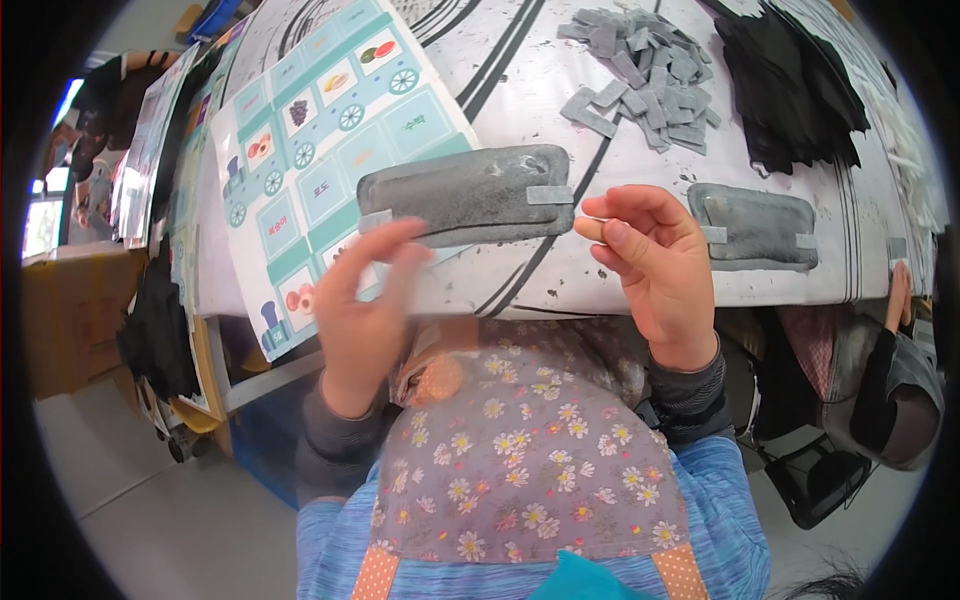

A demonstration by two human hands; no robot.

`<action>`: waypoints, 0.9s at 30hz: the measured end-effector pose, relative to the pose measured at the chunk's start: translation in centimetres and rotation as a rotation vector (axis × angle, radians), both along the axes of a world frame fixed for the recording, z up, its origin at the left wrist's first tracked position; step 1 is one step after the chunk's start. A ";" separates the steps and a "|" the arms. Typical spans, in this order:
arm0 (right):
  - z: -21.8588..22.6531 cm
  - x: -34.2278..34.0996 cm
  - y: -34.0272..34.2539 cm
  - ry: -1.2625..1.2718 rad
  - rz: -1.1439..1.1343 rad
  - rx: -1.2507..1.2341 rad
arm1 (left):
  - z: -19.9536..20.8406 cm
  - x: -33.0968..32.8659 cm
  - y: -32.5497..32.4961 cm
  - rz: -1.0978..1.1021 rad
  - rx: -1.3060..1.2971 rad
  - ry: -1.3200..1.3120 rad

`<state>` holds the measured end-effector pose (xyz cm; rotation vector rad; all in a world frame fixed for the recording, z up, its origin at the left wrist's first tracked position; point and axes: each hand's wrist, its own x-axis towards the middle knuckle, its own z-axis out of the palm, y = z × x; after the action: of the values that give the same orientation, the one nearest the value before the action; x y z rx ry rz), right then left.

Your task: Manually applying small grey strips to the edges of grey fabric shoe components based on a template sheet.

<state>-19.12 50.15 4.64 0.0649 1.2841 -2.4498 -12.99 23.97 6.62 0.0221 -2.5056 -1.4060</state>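
Observation:
A long grey rectangular padded piece [470,190] lies in front of me, partly over a printed sheet. One small light grey strip [549,195] sits at its right end and another strip [376,220] at its left end. My left hand [365,310] is at the pad's lower left corner, close to that strip; motion smears its fingers. Just off the pad's right end, my right hand [655,265] is raised with thumb and fingertips pinched together. Whatever is between them, if anything, is too small to make out.
Loose grey strips [650,75] form a pile at the back, beside a stack of black fabric [790,85]. A second grey pad [755,228] lies to the right. The sheet with fruit pictures [340,130] covers the table's left. Another person's hand [899,293] shows at far right.

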 end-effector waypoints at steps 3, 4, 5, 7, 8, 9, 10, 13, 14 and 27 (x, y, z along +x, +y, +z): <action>0.9 0.3 -1.3 0.032 0.057 -0.004 | 1.1 -1.4 2.3 -0.220 -0.043 -0.010; 0.9 0.6 -1.5 0.031 0.060 -0.009 | 1.5 -1.7 3.1 -0.277 -0.014 -0.041; 1.0 0.8 -1.8 0.093 0.068 0.027 | 1.8 -2.0 3.5 -0.274 -0.018 -0.043; 1.1 1.2 -2.0 0.154 0.076 0.063 | 2.3 -2.5 4.2 -0.383 -0.042 -0.134; 1.2 1.3 -2.2 0.227 0.085 0.100 | 1.7 -2.6 4.3 -0.385 -0.057 -0.094; 1.3 1.5 -2.2 0.299 0.092 0.141 | 1.3 -2.8 4.4 -0.388 -0.056 -0.095; 1.3 1.6 -2.1 0.297 0.089 0.144 | 1.0 -2.9 4.6 -0.380 -0.029 -0.078; 1.7 1.8 -1.9 0.333 0.042 0.168 | 0.9 -2.9 4.7 -0.403 0.040 -0.127; 1.7 1.8 -1.7 0.316 0.047 0.179 | 0.9 -2.8 4.7 -0.427 0.078 -0.190; 1.7 1.4 -1.9 0.239 0.061 0.195 | 0.7 -2.2 3.1 -0.395 0.214 -0.326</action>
<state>-17.71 48.28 6.37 -0.2190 1.5983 -2.3284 -15.24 27.07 7.29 -0.2323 -2.7078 -1.9639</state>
